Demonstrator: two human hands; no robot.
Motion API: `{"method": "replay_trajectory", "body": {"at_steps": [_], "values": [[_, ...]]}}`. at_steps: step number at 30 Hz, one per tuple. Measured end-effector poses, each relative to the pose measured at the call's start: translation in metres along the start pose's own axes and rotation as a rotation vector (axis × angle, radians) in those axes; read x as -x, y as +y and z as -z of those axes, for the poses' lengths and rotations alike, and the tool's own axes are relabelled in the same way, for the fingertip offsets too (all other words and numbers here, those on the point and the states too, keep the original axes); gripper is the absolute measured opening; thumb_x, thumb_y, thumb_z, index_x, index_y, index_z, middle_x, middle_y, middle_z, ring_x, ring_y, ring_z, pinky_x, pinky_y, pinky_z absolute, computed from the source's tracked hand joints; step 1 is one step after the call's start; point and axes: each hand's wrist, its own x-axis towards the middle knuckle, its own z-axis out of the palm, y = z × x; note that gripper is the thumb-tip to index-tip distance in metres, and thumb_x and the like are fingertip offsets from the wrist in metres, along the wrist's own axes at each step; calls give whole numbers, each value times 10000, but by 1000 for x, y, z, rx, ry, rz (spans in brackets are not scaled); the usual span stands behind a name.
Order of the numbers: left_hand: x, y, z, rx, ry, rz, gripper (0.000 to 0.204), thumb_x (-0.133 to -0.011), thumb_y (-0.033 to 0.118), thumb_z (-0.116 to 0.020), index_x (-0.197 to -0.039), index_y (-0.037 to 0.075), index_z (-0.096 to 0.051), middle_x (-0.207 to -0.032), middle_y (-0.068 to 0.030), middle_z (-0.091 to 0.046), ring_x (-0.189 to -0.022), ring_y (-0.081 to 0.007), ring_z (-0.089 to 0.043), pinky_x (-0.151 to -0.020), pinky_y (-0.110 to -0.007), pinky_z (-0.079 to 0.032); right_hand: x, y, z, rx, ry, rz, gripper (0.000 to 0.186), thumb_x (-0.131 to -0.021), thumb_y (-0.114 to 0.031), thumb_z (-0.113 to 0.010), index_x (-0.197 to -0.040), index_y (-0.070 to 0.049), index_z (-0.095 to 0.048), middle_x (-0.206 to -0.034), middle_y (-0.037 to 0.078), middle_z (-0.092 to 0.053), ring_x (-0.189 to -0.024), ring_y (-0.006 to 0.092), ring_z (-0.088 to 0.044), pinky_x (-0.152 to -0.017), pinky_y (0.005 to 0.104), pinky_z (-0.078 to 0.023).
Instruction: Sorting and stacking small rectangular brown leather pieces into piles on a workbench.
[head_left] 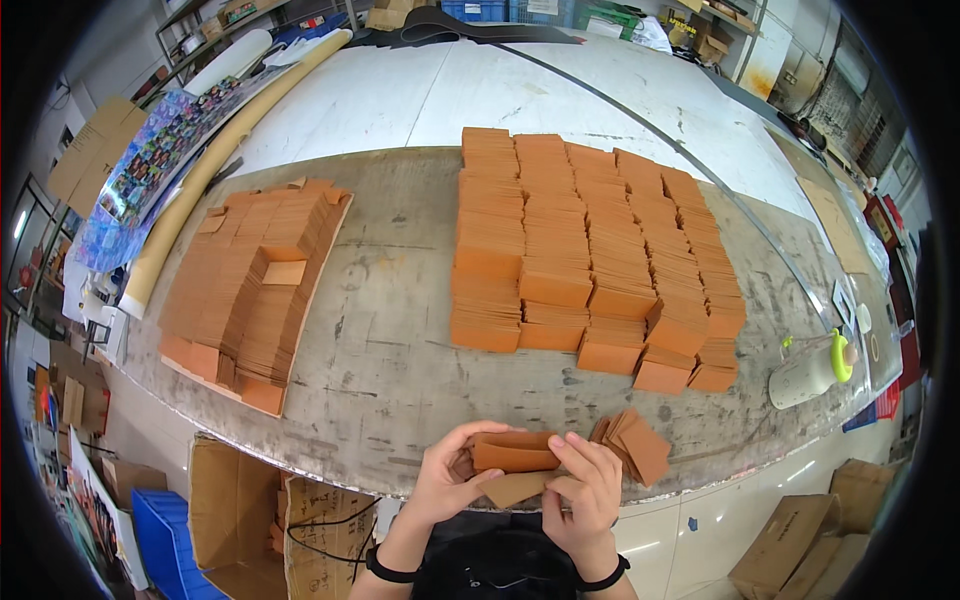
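At the table's near edge, my left hand [447,472] grips the left end of a folded orange-brown piece [512,456], thumb in front and fingers behind. My right hand [587,488] pinches its right end, with fingertips on the upper edge. The piece stands partly opened, and a lighter tan flap [520,489] shows below it between my hands. Whether it is leather or card I cannot tell. Just right of my right hand lies a small fanned pile of similar flat pieces [634,447].
Packed rows of orange-brown pieces [590,260] cover the table's middle right. Another block of pieces [225,270] rests on a board at left. A pale bottle [800,383] with a yellow-green lid stands far right. Cardboard boxes [235,510] sit below the near edge.
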Motion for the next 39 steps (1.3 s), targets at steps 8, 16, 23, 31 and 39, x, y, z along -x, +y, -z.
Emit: {"method": "replay_trajectory", "body": {"at_steps": [8, 16, 23, 31, 39], "values": [[2, 2, -5, 28, 92, 89, 530, -814, -110, -691, -1300, 0, -509, -1285, -155, -601, -1197, -204, -577, -1038, -354, -455, 1, -2, -5, -145, 87, -94, 323, -639, 100, -642, -897, -74, -554, -1108, 127, -672, -995, 330, -657, -829, 423, -491], [6, -7, 0, 18, 35, 52, 573, -841, -135, -636, -1369, 17, -471, -1310, -102, -571, -1208, -172, -561, -1035, -323, -450, 1, -3, -2, -125, 7, -94, 306, -671, 68, -656, -928, -72, -568, -1097, 117, -655, -1010, 331, -631, -856, 436, -479], [4, -3, 1, -20, -7, 47, 594, -815, -169, -620, -1360, 18, -477, -1343, -118, -564, -1223, -183, -558, -1040, -326, -453, -4, -1, -3, 10, -53, -63, 309, -684, 45, -661, -953, -93, -600, -1224, 115, -637, -1140, 325, -593, -913, 468, -444], [4, -3, 1, -21, -21, 29, 580, -810, -174, -623, -1342, 10, -488, -1349, -131, -567, -1230, -192, -554, -1037, -331, -457, 6, 1, -2, -155, -20, -115, 341, -678, 31, -677, -988, -96, -613, -1159, 93, -649, -1086, 302, -612, -858, 445, -450], [1, -6, -1, 47, -62, -22, 556, -802, -172, -618, -1314, 1, -490, -1352, -181, -565, -1261, -238, -545, -1065, -361, -447, 8, 3, 0, -87, 63, -3, 357, -697, 38, -680, -1028, -80, -615, -1088, 88, -645, -1013, 303, -626, -828, 431, -467]]}}
